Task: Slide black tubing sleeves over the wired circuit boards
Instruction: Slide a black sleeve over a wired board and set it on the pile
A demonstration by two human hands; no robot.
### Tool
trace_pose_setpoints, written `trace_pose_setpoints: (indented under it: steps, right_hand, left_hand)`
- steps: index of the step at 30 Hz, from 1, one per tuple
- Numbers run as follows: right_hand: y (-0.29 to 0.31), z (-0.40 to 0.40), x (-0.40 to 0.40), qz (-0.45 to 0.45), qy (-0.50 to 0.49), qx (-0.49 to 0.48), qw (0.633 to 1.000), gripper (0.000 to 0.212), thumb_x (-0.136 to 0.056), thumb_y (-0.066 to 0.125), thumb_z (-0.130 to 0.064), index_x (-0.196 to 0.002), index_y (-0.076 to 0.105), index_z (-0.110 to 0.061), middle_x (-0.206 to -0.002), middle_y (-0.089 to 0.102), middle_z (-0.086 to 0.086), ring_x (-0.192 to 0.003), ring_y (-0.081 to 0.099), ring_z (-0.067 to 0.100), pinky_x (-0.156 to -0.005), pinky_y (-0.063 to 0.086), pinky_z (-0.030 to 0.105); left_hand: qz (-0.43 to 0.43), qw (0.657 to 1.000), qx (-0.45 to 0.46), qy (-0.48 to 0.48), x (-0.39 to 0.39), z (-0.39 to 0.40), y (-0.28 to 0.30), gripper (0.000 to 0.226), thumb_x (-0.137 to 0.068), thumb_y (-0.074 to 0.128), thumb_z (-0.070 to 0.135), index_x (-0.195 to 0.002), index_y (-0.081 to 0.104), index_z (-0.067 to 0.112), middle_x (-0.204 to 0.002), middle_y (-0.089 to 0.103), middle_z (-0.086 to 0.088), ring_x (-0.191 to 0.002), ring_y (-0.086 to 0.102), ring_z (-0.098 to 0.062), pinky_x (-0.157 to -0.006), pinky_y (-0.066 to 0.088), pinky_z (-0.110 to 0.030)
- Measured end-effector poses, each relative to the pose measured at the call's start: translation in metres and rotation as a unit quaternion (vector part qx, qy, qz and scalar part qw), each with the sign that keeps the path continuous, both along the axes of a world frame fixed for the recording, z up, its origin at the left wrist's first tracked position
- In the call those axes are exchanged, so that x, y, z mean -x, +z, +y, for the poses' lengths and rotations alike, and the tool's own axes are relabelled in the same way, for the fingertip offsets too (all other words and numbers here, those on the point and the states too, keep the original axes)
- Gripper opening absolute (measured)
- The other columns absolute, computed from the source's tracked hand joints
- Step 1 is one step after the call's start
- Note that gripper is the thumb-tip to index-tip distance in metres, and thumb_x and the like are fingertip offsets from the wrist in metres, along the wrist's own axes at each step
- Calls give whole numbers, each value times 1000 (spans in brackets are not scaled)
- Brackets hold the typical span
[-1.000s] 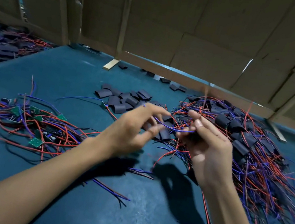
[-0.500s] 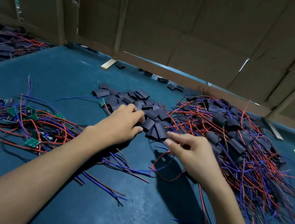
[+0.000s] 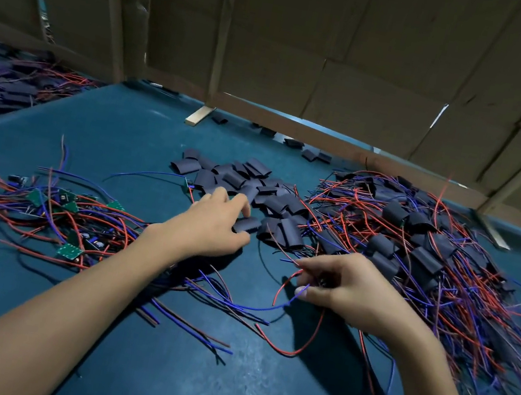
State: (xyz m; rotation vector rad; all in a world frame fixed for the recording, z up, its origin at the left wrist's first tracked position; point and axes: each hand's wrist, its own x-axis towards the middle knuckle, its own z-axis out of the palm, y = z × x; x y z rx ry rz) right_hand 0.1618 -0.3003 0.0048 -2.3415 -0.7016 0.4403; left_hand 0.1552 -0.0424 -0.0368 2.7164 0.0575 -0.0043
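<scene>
While the right hand (image 3: 357, 291) holds a bunch of red and blue wires (image 3: 286, 301) low in the middle of the frame, the left hand (image 3: 212, 223) now reaches into the heap of black sleeves (image 3: 253, 189) in the middle of the bench (image 3: 123, 138). Its fingers (image 3: 244, 203) are curled over one loose sleeve (image 3: 247, 224), touching it, and I cannot tell if they pinch it yet. The right fingers (image 3: 303, 292) pinch the wires close together; the board on them is hidden.

One second ago both hands were up high, close together, working on one piece. Half a second ago they came down, and now the right hand sits lower and nearer. I think a new sleeve is being picked for this board. Bare green boards (image 3: 68, 250) wait at the left; done ones (image 3: 416, 252) pile at the right.
</scene>
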Motion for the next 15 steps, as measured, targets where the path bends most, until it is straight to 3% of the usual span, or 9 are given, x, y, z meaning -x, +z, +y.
trace_pose_setpoints:
  steps: [4, 6, 10, 13, 15]
  right_hand:
    - [3, -9, 0, 85, 10, -59, 995, 66, -69, 92, -13, -129, 65, -24, -87, 73, -10, -76, 64, 0, -68, 46, 10]
    - [4, -10, 1, 71, 32, -30, 997, 68, -68, 94, -20, -129, 64, -31, -83, 68, -12, -72, 61, 0, -65, 44, 10]
    - [2, -7, 0, 2, 36, 28, 999, 41, -72, 90, -35, -110, 78, -28, -79, 71, -4, -67, 58, -1, -69, 47, 19]
    - [5, -9, 1, 38, 17, -67, 997, 11, -79, 85, -27, -88, 83, -22, -74, 75, 7, -63, 63, 9, -65, 52, 23]
    - [7, -12, 0, 32, -1, -138, 990, 4, -83, 81, -21, -83, 83, -18, -70, 74, 9, -61, 64, 11, -65, 53, 23]
  left_hand:
    - [-13, 999, -27, -26, 4, -2, 0, 40, -91, 56, 62, -101, 44, 25, -107, 38, -1, -105, 35, -22, -94, 37, -39]
    - [-26, 998, -43, -45, 4, -5, 3, 43, -89, 60, 63, -97, 44, 24, -105, 41, 0, -104, 37, -23, -94, 38, -40]
    - [-43, 997, -27, -63, 1, -7, 9, 44, -87, 70, 53, -108, 48, 21, -110, 58, -4, -110, 49, -27, -95, 45, -44]
    - [-30, 997, 2, -71, 1, -6, 11, 53, -86, 74, 49, -125, 49, 24, -118, 62, -6, -114, 55, -25, -96, 47, -43]
    - [-40, 996, -5, -78, 3, -3, 10, 53, -86, 74, 46, -129, 52, 26, -117, 64, -3, -110, 57, -20, -95, 48, -36]
